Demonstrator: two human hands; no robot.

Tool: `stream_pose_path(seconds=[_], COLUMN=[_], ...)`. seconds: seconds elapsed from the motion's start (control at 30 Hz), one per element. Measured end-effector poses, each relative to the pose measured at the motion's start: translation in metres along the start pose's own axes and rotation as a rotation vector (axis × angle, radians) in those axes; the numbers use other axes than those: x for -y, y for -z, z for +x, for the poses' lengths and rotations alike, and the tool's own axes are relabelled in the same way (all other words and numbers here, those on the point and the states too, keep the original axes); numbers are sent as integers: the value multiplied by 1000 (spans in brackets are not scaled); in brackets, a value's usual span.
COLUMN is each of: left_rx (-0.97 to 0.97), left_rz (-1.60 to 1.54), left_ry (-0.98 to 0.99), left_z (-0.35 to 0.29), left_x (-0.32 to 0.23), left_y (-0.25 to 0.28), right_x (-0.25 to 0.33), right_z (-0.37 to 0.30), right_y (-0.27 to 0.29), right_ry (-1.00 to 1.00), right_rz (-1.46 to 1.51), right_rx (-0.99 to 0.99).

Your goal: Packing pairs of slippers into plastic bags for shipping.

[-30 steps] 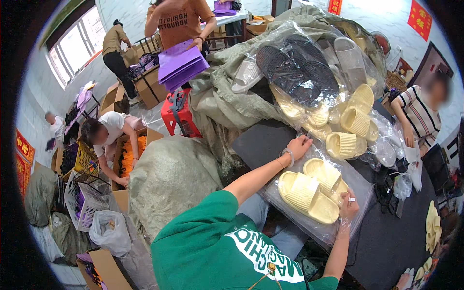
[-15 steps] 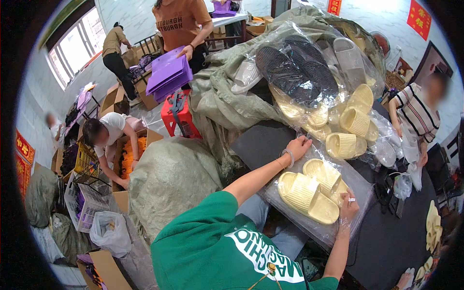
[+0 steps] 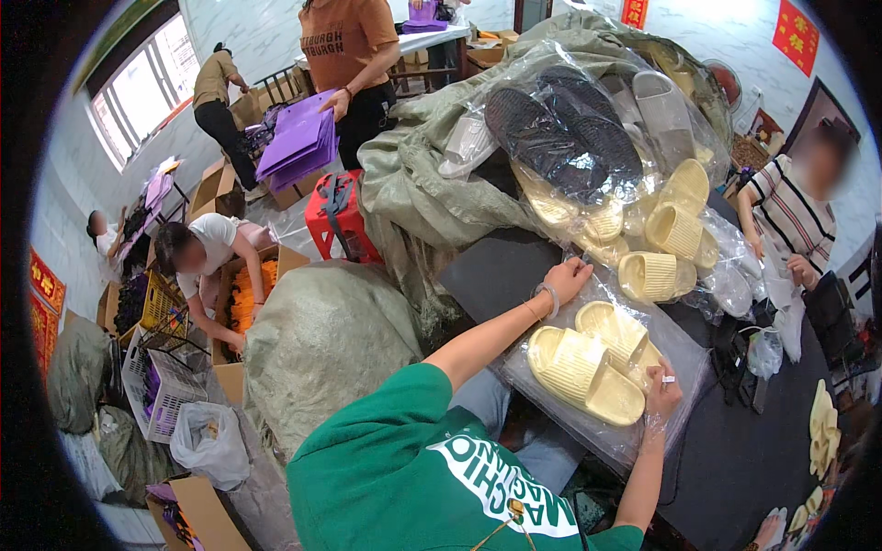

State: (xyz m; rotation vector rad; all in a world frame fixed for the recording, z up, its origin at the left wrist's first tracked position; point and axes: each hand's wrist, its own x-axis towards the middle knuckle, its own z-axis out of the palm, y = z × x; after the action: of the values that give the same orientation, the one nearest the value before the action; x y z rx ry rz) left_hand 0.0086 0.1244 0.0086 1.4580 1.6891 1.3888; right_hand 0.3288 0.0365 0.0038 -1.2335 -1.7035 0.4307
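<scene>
A pair of pale yellow slide slippers (image 3: 588, 375) lies on clear plastic bags (image 3: 675, 418) over a black table board in front of me. At the bags' far edge, the fingers of my left hand (image 3: 568, 278) are pinched together on the plastic. My right hand (image 3: 663, 395) is curled at the right side of the slippers, its fingers closed on their edge. Clear film glints around that wrist, and a white band circles one finger. Just beyond lie more yellow slippers (image 3: 654, 275) in clear bags. Black slippers (image 3: 565, 129) in plastic rest on top of the pile.
A large greenish woven sack (image 3: 423, 202) backs the pile; another bulging sack (image 3: 331, 335) stands at my left. Across the black table (image 3: 763, 441), a person in a striped top (image 3: 790, 207) handles plastic. Cartons, crates and a red stool (image 3: 340, 220) stand behind, with other people.
My hands and the slippers have barely moved. The person in brown has shifted the purple sheets slightly left. The striped-top person's hand has risen with the plastic.
</scene>
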Motion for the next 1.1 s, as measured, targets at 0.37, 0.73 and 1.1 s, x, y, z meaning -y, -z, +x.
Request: stream_pose_path(seconds=[0.37,0.73,1.1], left_rx=[54,-17,242], left_rz=[8,55,-354], left_ry=[36,-83,190], left_z=[4,5,4], left_x=[5,9,11], left_y=[-9,-8,5], right_x=[-11,11,37], right_z=[-6,-2,-83], right_y=[2,36,91], right_ry=[-28,49,-231], right_rz=[-94,-397,-328], right_rx=[-14,180,-14])
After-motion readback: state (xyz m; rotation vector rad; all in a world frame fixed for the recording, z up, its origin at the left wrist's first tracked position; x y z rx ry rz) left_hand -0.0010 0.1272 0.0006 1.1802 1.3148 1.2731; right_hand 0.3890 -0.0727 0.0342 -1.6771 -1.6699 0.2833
